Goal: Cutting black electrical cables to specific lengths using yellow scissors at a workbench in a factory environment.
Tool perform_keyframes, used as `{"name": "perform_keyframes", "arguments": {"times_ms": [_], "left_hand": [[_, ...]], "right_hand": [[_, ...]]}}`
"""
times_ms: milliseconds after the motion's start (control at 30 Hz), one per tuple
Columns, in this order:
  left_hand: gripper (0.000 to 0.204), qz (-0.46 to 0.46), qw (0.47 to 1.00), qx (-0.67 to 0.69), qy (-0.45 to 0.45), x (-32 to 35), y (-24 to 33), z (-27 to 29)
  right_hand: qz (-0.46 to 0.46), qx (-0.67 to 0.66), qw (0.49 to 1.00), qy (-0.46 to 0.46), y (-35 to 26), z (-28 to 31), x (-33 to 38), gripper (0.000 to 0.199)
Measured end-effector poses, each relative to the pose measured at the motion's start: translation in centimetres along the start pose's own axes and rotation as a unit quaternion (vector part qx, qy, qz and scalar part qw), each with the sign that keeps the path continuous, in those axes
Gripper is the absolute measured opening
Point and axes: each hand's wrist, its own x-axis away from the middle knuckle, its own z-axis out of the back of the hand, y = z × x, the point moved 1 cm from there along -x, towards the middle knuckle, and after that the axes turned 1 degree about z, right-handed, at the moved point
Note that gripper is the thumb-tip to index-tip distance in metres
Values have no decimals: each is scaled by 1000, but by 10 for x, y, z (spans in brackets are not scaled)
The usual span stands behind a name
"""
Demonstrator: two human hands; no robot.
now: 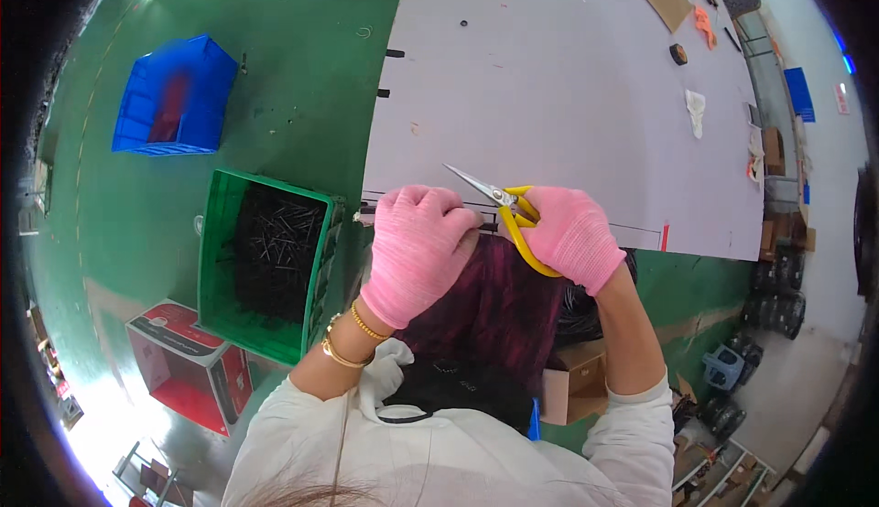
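"Pink-gloved, the right grip (577,237) is closed round the handles of the scissors (502,198). And the left grip (417,246)?"

"Gloved too, closed over the strip (488,219); its fingertips are partly hidden, so I can't tell how tightly."

"Which way do the scissors lie from the strip?"

"Their pivot is just beyond it, on the side away from the body, between the grips. Their long axis slants: tips forward and left, past the left knuckles, handles back toward the right. The strip runs side to side along the near edge of the worktop (549,95)."

"Which grip is nearer the strip?"

"The left, which is on it. Whether the blades touch it, I can't tell."

"How do they look?"

"The blades are bright, slim, tapering, nearly together; the handles yellow and curved. The strip is black, thin, mostly covered."

"Further out?"

"A green crate (210,260) of dark rods (279,242) on the left, then a blue crate (203,95) beyond."
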Motion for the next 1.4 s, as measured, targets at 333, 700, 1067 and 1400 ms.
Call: {"name": "perform_keyframes", "arguments": {"times_ms": [333,700,1067,1400], "left_hand": [[12,16,1000,6,-6,-8,11,-8],[17,21,1000,-10,5,-8,13,-10],[18,10,1000,0,-1,-9,10,-8],[13,-18,999,-29,-6,-9,4,-9]], "right_hand": [[-7,2,1000,0,6,-6,-1,33],[-14,5,1000,-9,5,-5,0,32],[85,-131,982,103,23,-21,17,24],[-2,-661,733,160,22,-60,88,14]]}}
